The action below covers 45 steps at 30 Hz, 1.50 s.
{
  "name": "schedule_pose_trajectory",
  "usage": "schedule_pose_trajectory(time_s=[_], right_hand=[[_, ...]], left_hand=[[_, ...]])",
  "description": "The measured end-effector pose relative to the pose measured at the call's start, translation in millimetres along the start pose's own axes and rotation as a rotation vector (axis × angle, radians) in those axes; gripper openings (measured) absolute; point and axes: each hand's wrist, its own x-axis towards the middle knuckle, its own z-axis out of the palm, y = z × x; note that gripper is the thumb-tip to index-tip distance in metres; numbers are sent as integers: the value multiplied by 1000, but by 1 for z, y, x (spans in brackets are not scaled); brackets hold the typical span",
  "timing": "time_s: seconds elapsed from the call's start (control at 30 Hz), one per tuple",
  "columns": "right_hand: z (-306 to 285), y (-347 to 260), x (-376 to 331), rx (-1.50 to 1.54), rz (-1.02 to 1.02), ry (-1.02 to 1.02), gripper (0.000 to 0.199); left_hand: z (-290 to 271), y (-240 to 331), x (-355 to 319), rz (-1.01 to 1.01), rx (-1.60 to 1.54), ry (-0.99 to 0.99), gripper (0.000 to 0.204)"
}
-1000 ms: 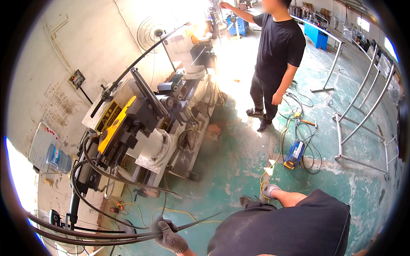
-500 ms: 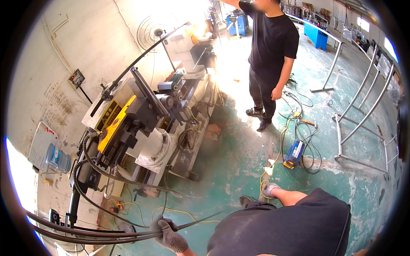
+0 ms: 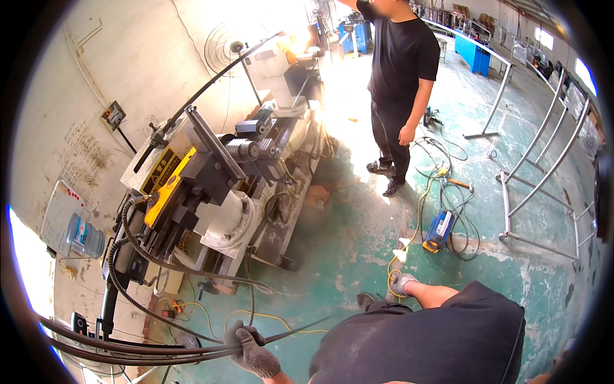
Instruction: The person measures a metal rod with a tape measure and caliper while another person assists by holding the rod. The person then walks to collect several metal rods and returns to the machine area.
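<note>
My left hand (image 3: 254, 353), in a grey knit glove, is closed round a bundle of long dark bars (image 3: 147, 356). The bars run from the left rim through the grip, and their thin ends reach past the hand to the right. My right hand (image 3: 403, 283), also gloved, hangs beside my dark clothing, where its fingers are too small and partly hidden to read. Left of centre stands a large machine with a yellow panel (image 3: 169, 187), a grey slanted rail (image 3: 214, 144) and a white round base (image 3: 227, 224). Ribbed hoses (image 3: 125, 281) droop from it near the bars.
Another person (image 3: 400, 83) in black stands beyond the machine. A blue and orange power unit (image 3: 439, 230) lies on the green floor among coiled cables (image 3: 470, 246). A yellow cord (image 3: 419, 217) runs by my right hand. Metal tube frames (image 3: 543, 173) stand right; a water jug (image 3: 86, 237) is left.
The grey slanted rail on the machine has shifted slightly to the left. The other person has moved a little left too. My hands and the bars look nearly unchanged.
</note>
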Motion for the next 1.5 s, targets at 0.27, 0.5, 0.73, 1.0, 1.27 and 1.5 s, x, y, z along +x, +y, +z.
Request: schedule_pose_trajectory(time_s=[0.27,0.5,0.73,1.0,1.27,1.5], right_hand=[[14,12,14,-4,-19,4,56],[22,18,22,-11,-1,2,57],[14,8,5,40,3,-19,52],[22,16,12,48,-4,-13,50],[35,21,16,26,0,73,40],[35,20,11,73,38,68,41]], left_hand=[[0,3,0,-27,-16,1,24],[0,-2,2,-14,-20,-16,25],[1,1,1,4,-12,-1,25],[1,-1,1,-2,-23,1,24],[1,-2,-1,20,-16,-9,22],[-4,-3,-2,48,18,-45,19]])
